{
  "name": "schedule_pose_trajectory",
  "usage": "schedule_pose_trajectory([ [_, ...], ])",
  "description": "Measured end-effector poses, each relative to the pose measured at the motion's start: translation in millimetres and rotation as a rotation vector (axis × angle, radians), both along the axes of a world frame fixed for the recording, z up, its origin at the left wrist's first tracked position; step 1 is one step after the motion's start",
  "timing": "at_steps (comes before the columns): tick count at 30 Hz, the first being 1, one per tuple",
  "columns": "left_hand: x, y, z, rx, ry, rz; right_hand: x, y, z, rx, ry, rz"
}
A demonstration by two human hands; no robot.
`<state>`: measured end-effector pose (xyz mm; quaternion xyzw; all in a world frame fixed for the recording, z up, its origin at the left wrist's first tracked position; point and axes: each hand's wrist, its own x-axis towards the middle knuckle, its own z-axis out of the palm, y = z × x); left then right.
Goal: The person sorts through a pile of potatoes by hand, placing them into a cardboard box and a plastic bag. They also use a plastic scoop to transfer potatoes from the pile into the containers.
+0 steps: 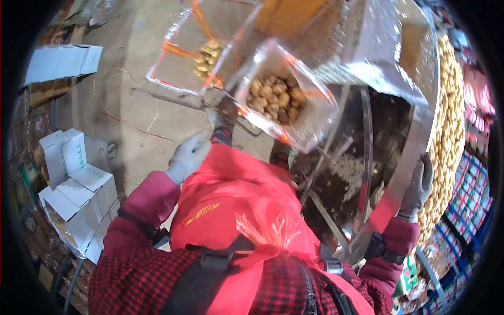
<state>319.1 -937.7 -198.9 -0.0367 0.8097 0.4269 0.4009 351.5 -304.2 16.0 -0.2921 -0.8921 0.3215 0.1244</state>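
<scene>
Tan produce [446,142] in metal-rimmed trough [420,126]

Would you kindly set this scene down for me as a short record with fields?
Left hand: grey-gloved, beside the red apron; contact unclear
Right hand: grey-gloved, at the metal table edge, next to the heaped tan pieces
Nearer crate: plastic-lined, holding brown, roundish pieces
Farther crate: yellowish pieces toward its right side
Left side of view: white carton with raised flaps
</scene>
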Motion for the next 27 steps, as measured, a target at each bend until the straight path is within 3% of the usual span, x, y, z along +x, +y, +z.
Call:
schedule_pose_trajectory([
  [2,4,-64,-66,0.461,-0.155,0.927,-77,-74,-7,-0.229,0.016,0.073],
  [5,-68,-63,-8,0.267,0.090,1.148,-183,-146,-44,-0.411,0.006,0.340],
  [6,-83,-68,-15,0.274,0.108,1.174,-220,-158,-68,-0.448,-0.041,0.396],
  [8,-101,-79,-32,-0.256,0.571,0.579,-290,-208,-101,-0.527,-0.135,0.448],
  [9,-109,-73,-34,-0.273,0.567,0.600,-319,-238,-112,-0.572,-0.184,0.431],
  [11,-134,-40,-23,0.310,0.358,1.203,-383,-259,-182,-0.238,-0.047,0.733],
  [13,-142,-26,-20,0.315,0.363,1.212,-411,-310,-196,0.091,0.151,0.778],
  [15,-152,-13,-41,0.511,0.546,1.308,-447,-328,-216,0.130,0.095,0.845],
  [16,-157,-1,-23,0.503,0.418,1.406,-467,-333,-227,0.188,0.044,0.901],
  [20,-170,-3,-24,0.664,0.419,1.300,-499,-307,-243,0.393,-0.099,0.844],
  [21,-166,-6,-31,0.654,0.413,1.319,-498,-302,-245,0.389,-0.087,0.850],
  [22,-167,-13,-41,0.532,0.441,1.199,-490,-303,-239,0.415,-0.097,0.797],
  [24,-165,-22,-62,0.342,0.526,0.992,-494,-293,-250,0.335,-0.041,0.796],
  [25,-170,-23,-62,0.338,0.521,1.004,-495,-289,-252,0.278,-0.049,0.791],
  [27,-181,-23,-65,0.536,0.643,1.039,-505,-278,-256,-0.055,-0.194,0.754],
])
